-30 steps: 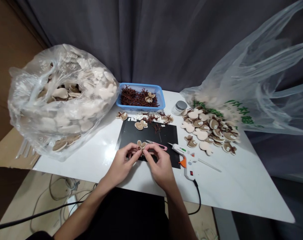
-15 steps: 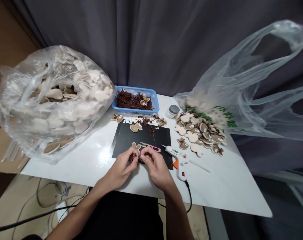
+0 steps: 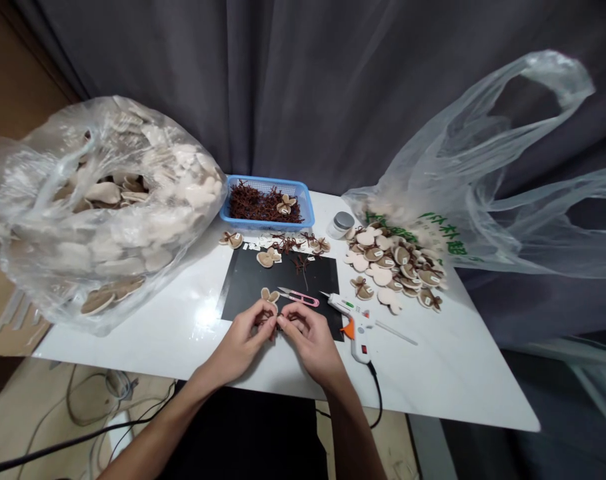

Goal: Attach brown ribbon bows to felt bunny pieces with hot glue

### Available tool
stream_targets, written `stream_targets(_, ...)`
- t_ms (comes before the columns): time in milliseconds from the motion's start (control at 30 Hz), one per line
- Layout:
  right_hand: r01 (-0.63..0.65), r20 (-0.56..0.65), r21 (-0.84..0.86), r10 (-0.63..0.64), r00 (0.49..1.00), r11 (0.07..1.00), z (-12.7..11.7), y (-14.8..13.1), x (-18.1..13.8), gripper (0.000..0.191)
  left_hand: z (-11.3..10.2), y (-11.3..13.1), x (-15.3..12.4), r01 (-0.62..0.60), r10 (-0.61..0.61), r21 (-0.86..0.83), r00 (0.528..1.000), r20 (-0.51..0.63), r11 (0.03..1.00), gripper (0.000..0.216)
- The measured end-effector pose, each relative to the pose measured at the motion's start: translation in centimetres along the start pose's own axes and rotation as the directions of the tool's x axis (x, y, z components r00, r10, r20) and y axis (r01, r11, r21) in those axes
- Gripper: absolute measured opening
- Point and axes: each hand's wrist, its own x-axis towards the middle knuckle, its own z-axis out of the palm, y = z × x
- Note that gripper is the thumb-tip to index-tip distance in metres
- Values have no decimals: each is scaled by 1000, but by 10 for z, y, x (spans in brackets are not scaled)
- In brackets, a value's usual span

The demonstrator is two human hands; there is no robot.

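My left hand and my right hand meet fingertip to fingertip over the front edge of a black mat. Both pinch a small piece of dark brown cord, mostly hidden by the fingers. Just beyond the fingertips lies a beige felt rabbit-head shape, its lower part covered by my hands. Pink-handled thread snips rest on the mat, right of that shape. Farther right, a white hot glue gun with an orange trigger lies on its side, nozzle over the mat.
A blue basket of brown cord bows stands at the back. Bows, small white labels and felt shapes lie before it. At left bulges a clear bag of felt pieces. Finished-looking pieces are heaped at right beside a jar and plastic bag.
The fingertips have drawn slightly closer together around the brown cord. The whole view has shifted a little; the things on the table lie as before.
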Motion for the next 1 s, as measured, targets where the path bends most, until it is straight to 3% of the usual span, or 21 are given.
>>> stream_targets(167, 34, 2, 4, -34, 999, 999, 3, 1, -4, 27, -1, 6, -3, 6, -10, 70, 999, 50, 998, 33)
stream_targets(367, 97, 10, -267, -98, 995, 959, -2, -18, -10, 17, -1, 13, -4, 0, -7, 124, 999, 49, 992, 30)
stream_targets(533, 103, 26, -333, -100, 995, 937, -4, -23, -12, 17, -2, 14, -5, 8, -15, 92, 997, 73, 996, 30)
stream_targets(700, 58, 41, -275, -49, 998, 960, -11, -18, -11, 19, -7, 13, -6, 23, -21, -32, 999, 45, 999, 35)
stream_targets(833, 63, 15, -123, -62, 998, 990, -18, -16, -6, 24, -11, 14, -5, 86, -68, -144, 990, 123, 986, 41)
stream_targets(1000, 40, 164, -70, -28, 986, 997, -20, -17, -1, 18, -13, 17, -3, 136, -113, -129, 978, 176, 982, 42)
